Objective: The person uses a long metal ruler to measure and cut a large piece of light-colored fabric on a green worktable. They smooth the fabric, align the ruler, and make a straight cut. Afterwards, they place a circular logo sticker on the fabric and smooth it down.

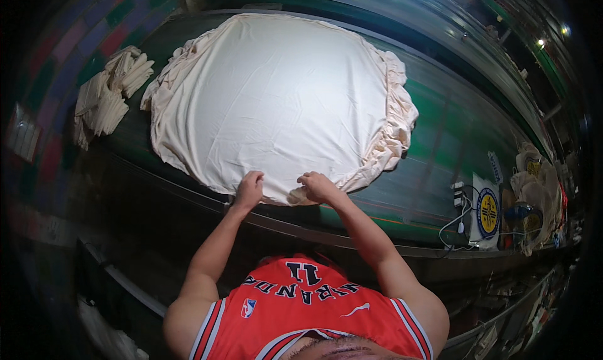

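Observation:
A large cream cloth [270,102] with ruffled, bunched edges lies spread on a green conveyor-like surface [440,134]. My left hand [250,185] is at the cloth's near edge, fingers curled and closed on the fabric. A short way to its right, my right hand [316,185] has its fingers bent in a pinch at the same edge; the fingertips are partly hidden against the folds.
A pile of folded cream cloth [103,96] sits at the left end. At the right lie a white power strip [458,197] with cables, a printed panel [487,212] and cream bags [531,190]. A metal edge [207,200] runs along the near side.

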Available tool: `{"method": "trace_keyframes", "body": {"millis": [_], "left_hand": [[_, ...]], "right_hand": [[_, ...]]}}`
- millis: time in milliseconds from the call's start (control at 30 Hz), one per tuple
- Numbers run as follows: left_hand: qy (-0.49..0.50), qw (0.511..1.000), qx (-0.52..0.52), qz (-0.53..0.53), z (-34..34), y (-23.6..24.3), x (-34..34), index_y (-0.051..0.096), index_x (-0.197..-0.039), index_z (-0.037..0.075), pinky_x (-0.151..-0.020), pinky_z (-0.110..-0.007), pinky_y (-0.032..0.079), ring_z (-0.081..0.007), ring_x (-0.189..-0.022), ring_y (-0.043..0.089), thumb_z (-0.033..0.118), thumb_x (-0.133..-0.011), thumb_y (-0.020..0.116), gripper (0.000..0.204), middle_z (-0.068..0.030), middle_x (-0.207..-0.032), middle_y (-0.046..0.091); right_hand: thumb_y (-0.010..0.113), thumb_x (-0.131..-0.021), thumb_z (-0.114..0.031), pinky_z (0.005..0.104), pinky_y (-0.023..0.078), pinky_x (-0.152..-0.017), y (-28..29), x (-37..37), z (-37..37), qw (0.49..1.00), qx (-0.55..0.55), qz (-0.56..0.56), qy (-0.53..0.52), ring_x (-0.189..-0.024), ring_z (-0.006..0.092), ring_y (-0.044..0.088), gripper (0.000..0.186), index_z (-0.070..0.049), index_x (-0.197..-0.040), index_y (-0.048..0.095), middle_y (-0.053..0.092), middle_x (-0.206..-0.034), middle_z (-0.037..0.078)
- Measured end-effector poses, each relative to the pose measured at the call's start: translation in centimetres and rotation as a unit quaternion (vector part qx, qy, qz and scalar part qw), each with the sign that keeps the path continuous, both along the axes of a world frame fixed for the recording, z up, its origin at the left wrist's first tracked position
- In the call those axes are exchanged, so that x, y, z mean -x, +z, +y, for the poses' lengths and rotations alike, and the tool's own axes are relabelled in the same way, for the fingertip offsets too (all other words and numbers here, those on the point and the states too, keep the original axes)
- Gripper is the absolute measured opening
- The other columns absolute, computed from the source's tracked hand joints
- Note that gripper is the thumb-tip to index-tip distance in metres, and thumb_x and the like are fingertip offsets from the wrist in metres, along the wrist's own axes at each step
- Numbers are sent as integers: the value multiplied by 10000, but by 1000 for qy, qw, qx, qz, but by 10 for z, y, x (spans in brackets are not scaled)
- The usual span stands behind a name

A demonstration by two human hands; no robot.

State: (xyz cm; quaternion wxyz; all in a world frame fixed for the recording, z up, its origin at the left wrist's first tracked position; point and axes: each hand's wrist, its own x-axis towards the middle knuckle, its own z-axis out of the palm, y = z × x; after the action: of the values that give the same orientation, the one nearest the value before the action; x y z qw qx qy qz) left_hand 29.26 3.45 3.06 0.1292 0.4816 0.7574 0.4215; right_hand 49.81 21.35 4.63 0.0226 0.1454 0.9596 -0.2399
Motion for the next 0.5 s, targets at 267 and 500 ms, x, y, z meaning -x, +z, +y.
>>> {"method": "trace_keyframes", "body": {"millis": [267, 500], "left_hand": [[62, 936, 336, 88, -74, 39, 84, 683, -906, 38, -833, -485, 512, -390, -916, 671, 393, -796, 695, 372, -214, -872, 697], [-73, 949, 302, 57, -88, 13, 86, 614, -1109, 32, -855, -525, 488, -408, -936, 667, 304, -810, 703, 414, -237, -915, 692]], "right_hand": [[610, -875, -139, 464, 525, -865, -16, 76, -63, 998, 62, 32, 8, -1002, 387, 634, 250, -14, -1079, 679, 673, -1037, 195], [610, -861, -133, 457, 522, -843, -32, 154, -81, 996, 82, 31, 7, -961, 389, 636, 234, -16, -1052, 677, 671, -982, 200]]}}
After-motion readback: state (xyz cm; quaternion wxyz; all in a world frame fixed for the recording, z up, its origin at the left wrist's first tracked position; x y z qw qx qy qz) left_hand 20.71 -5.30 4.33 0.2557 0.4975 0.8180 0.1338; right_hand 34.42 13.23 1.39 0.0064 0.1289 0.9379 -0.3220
